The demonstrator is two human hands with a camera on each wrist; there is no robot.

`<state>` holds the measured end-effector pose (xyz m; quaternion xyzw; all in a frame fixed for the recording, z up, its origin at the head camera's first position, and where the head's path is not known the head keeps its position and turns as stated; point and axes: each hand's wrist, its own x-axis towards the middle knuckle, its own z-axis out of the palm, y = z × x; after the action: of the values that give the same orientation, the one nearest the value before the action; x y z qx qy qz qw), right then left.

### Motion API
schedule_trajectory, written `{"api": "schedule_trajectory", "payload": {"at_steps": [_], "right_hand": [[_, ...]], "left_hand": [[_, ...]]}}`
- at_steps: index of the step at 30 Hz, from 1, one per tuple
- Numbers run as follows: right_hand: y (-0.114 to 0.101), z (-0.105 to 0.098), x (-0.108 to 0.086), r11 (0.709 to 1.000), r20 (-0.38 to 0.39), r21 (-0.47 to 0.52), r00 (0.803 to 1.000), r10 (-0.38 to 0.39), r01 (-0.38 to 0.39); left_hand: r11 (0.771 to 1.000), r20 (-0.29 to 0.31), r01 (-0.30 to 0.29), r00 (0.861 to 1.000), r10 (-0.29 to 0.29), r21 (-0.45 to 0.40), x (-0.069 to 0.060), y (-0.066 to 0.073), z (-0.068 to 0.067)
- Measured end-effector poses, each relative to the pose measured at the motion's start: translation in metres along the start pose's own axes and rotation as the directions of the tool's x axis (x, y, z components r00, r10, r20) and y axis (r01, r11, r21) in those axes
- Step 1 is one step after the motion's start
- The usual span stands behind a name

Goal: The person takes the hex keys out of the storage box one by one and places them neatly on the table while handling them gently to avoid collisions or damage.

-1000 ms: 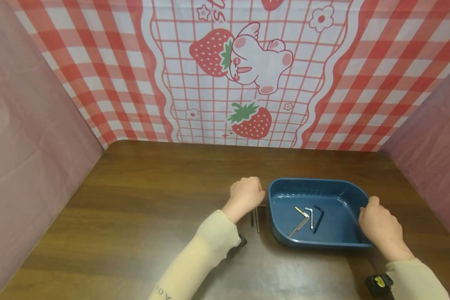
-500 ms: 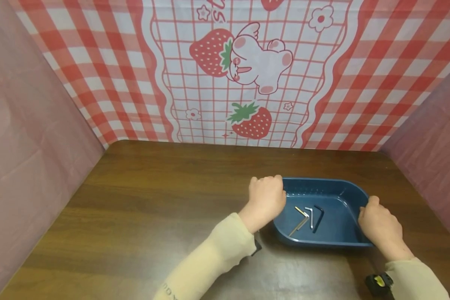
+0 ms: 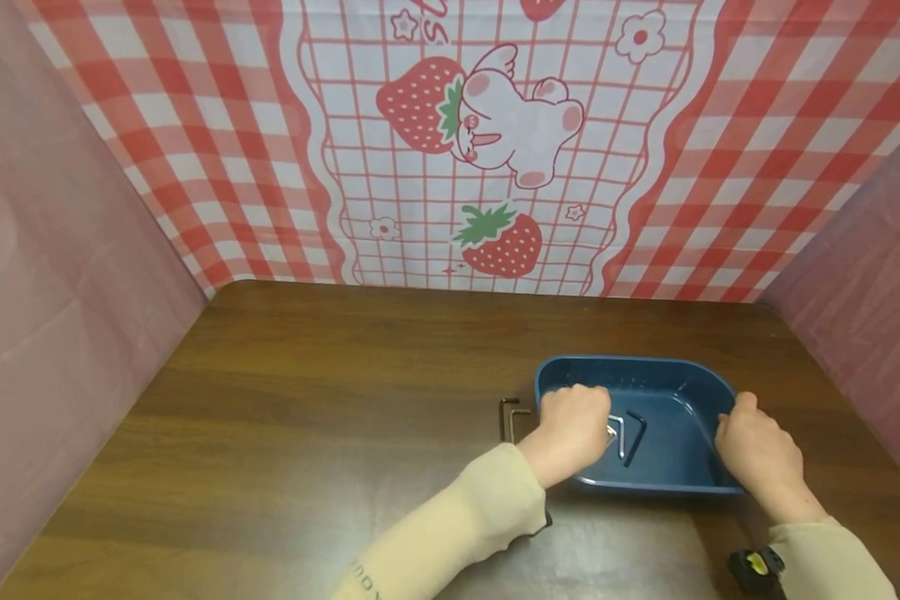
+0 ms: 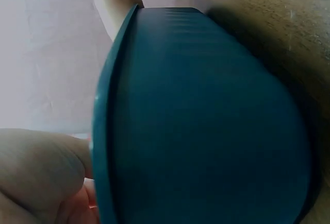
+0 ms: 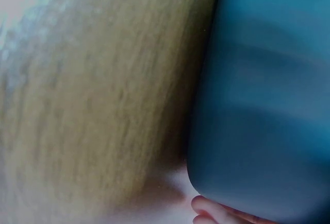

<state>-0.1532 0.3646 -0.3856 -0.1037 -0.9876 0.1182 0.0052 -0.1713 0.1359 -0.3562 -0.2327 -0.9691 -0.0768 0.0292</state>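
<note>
A blue plastic basin (image 3: pixel 660 484) stands on the right half of the table. My left hand (image 3: pixel 574 427) is over its left part, fingers curled; whatever they may hold is hidden. In the left wrist view the fingers (image 4: pixel 38 170) are beside the basin's rim (image 4: pixel 101 131). My right hand (image 3: pixel 761 446) grips the basin's right rim, and its fingertips (image 5: pixel 216 211) show under the wall in the right wrist view. Inside lie a silver hex key (image 3: pixel 621 440), a black hex key (image 3: pixel 637 437) and others partly covered by my left hand.
Left of the basin, a black hex key (image 3: pixel 503 421) and a bronze hex key (image 3: pixel 513 423) lie on the wooden table (image 3: pixel 307 433). A red checked cloth (image 3: pixel 510 125) hangs behind the table, with pink cloth (image 3: pixel 67 250) at the sides.
My left hand has moved right, from beside the hex keys on the table, past the basin's left rim to over its inside. My right hand stays on the right rim.
</note>
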Motion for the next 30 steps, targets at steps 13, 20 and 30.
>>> {"api": "schedule_trajectory", "payload": {"at_steps": [13, 20, 30], "right_hand": [[-0.001, 0.000, -0.001, 1.000, -0.037, -0.003, 0.999, -0.008, 0.008], [-0.002, 0.000, -0.001, 1.000, -0.041, -0.002, 0.999, -0.002, 0.002], [-0.001, 0.001, -0.001, 1.000, -0.030, 0.000, 1.000, 0.002, -0.002]], "left_hand": [[0.999, 0.136, 0.036, 0.990, -0.033, -0.023, 0.008, 0.015, 0.022], [1.000, 0.156, 0.021, 0.987, -0.023, 0.012, 0.007, 0.018, 0.029], [0.997, 0.210, 0.040, 0.976, -0.054, 0.072, 0.009, 0.022, 0.033]]}}
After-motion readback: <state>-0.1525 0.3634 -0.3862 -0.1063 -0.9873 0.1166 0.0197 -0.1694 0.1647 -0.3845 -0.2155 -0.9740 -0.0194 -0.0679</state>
